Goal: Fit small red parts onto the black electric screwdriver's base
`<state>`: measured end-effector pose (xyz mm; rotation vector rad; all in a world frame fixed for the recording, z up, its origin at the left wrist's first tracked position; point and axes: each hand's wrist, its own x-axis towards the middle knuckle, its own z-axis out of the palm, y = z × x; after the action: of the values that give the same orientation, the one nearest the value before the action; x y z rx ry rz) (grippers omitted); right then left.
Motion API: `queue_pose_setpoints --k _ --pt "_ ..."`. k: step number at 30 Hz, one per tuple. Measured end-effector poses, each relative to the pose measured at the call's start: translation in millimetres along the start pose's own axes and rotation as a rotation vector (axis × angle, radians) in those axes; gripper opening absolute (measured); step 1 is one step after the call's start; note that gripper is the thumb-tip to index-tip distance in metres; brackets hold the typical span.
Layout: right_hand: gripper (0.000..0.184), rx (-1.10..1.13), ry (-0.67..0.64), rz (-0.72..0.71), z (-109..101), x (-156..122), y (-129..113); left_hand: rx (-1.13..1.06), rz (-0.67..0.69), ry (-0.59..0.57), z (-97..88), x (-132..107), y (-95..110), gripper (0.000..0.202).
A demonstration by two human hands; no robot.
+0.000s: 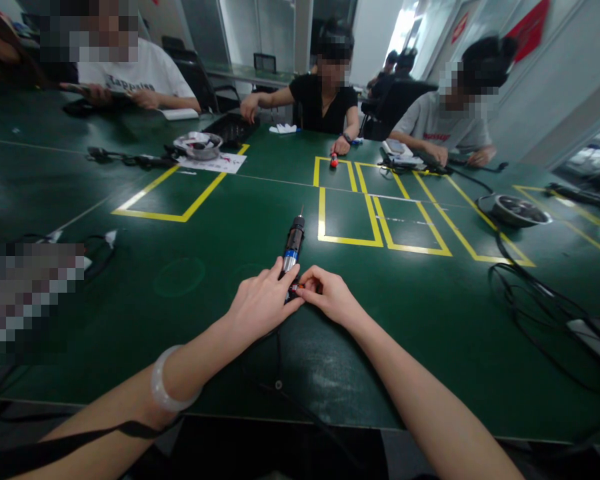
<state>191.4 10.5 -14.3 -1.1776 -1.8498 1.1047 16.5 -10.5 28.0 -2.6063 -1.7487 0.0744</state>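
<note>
An electric screwdriver (pixel 293 245) lies on the green table, its thin bit pointing away from me. Its front part is black, with a blue band and a silver section behind. My left hand (pixel 263 293) is closed over the rear of the body, fingers along its side. At the tail end, my right hand (pixel 330 293) pinches near a small red and orange piece (pixel 296 288); whether that belongs to the screwdriver is hidden by the fingers. A dark cord (pixel 279 353) runs from beneath my hands toward the table's near edge.
Yellow tape outlines (pixel 350 241) mark the green table (pixel 220 360). Black cables (pixel 525 293) and a round metal bowl (pixel 520 212) are at right. Another metal bowl (pixel 198 148) stands on paper at back left. Co-workers sit across; one person's hand touches a small red object (pixel 334 160).
</note>
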Motion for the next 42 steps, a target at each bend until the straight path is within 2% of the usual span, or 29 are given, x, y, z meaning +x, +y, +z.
queue_pose_setpoints --k 8,15,25,31,42 --pt "0.014 0.06 -0.005 0.011 5 1 -1 0.02 0.007 0.005 0.3 0 3 0.061" --pt "0.008 -0.053 -0.001 -0.053 5 -2 -6 0.063 0.02 0.049 4.0 0 4 0.054" --pt "0.007 -0.047 -0.012 -0.093 4 -4 -7 0.057 -0.009 0.063 5.2 1 2 0.048" --pt "0.005 -0.119 -0.016 -0.139 1 -6 -5 0.039 -0.003 0.087 5.4 2 1 0.045" --pt "0.008 -0.132 0.026 -0.11 -5 -4 4 0.048 0.013 0.1 6.6 4 -8 0.046"
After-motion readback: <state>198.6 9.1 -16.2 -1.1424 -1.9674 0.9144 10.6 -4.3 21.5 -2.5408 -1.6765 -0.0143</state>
